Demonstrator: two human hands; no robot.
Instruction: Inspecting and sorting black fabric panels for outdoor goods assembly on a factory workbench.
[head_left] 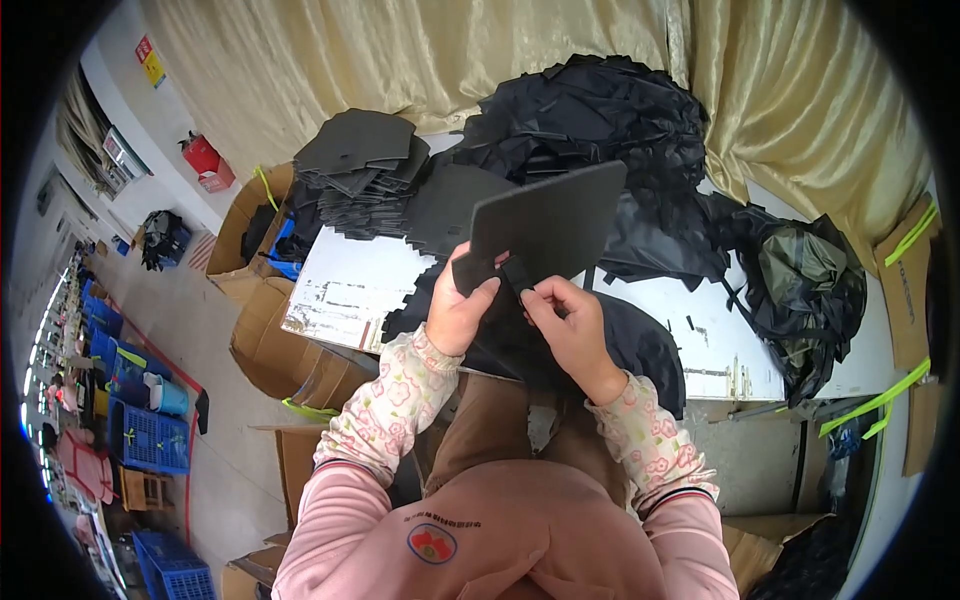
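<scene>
My left hand point(460, 308) grips the lower left corner of a stiff dark grey foam panel point(555, 222), which is tilted up over the table. My right hand point(574, 322) is closed in a pinch on a black strap point(515, 274), which lies against the panel's lower part near a small slot. Black fabric point(635, 340) hangs over the table's front edge below my hands. Behind the left hand stands a stack of similar foam panels point(355, 150), with more panels point(450, 205) fanned out beside it.
A large heap of black fabric pieces point(600, 115) covers the back of the white table point(335, 290). A black and olive bag point(805, 275) lies at the right. Cardboard boxes point(275, 345) stand at the left; blue crates point(150, 440) line the floor farther left. A curtain point(400, 60) hangs behind.
</scene>
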